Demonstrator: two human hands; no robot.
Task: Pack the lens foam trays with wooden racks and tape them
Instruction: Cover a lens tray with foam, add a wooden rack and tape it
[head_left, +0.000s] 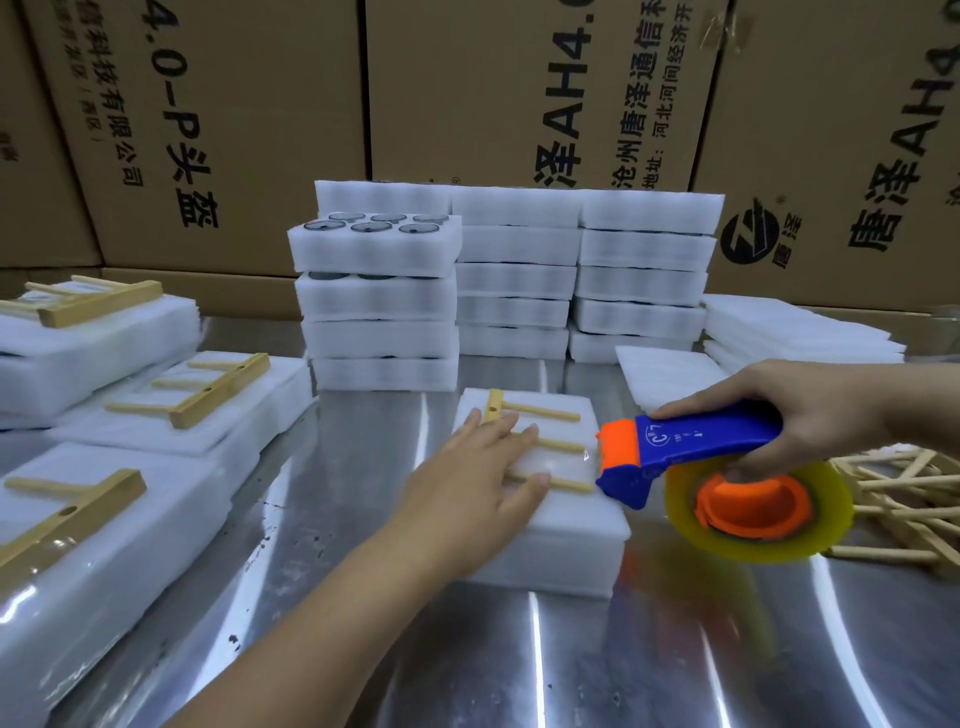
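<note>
Left grip (483, 467) flat, pressing wooden rack (540, 415) onto foam tray (566, 535), mid-table (519, 665) | right grip (831, 410) clenched round tape dispenser (691, 441), mouth at tray's 3 o'clock edge | rack prongs run 9-to-3 | tape pull likely toward 9

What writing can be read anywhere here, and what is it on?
"4.0-P头盔": left carton, printed sideways
"科技有限公司": left carton
"泽AH4.": middle carton, cut off at the frame edge
"沧州唐泽通信": middle carton
"河北河间经济开": middle carton
"唐泽AH4": right carton
Mark on the blue tape dispenser: too small to read
</note>
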